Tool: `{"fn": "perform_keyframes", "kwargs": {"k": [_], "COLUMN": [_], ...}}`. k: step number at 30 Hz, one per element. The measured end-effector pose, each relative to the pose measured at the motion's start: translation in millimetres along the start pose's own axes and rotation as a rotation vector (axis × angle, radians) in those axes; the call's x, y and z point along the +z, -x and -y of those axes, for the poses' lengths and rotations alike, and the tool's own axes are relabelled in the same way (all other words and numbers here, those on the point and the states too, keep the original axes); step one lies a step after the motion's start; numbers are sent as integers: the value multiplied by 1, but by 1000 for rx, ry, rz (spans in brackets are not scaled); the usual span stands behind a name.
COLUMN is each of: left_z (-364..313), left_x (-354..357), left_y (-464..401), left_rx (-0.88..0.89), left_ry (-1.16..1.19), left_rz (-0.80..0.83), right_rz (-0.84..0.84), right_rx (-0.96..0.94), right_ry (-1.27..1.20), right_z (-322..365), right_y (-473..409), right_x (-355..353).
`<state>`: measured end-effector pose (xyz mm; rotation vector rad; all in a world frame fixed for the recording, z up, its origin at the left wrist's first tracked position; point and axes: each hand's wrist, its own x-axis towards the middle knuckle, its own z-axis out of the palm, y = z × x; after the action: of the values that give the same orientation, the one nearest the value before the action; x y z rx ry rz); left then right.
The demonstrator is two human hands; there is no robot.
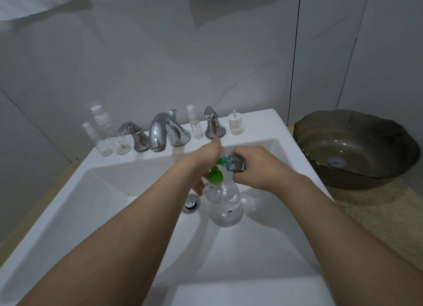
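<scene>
A clear plastic bottle [223, 202] with a green funnel [215, 175] in its neck stands in the white sink [109, 191]. My left hand [204, 162] holds the bottle near its neck; the fingers are mostly hidden behind it. My right hand [254, 166] grips a small clear bottle [235, 162] with a teal neck, tipped on its side with its mouth pointing at the funnel.
A chrome faucet [160, 132] with two handles [135, 134] [212, 122] sits on the sink's back ledge, among several small clear spray bottles [104, 132] [194, 122] and a white pump cap [235, 122]. A dark glass bowl [357, 150] stands on the counter at right. The drain plug [191, 204] is left of the bottle.
</scene>
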<state>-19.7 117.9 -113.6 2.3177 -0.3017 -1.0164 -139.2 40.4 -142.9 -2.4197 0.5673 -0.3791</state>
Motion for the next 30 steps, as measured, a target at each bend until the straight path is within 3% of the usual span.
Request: {"fn": "perform_keyframes", "kwargs": {"k": [7,21,30], "left_z": [-3,1,-1], "left_x": [-5,13,-6], "left_y": [7,-1,-6], "left_rx": [-47,64,-30], "left_ry": [-69,-151,-69], "left_rz": [17,-78,36], "right_rz": [-26,87,-56], "right_rx": [-12,45,-15], "right_ry": [0,47,33], "right_z": [0,-4,0], "right_y": [0,-3,0], "right_x": [1,5,1]}}
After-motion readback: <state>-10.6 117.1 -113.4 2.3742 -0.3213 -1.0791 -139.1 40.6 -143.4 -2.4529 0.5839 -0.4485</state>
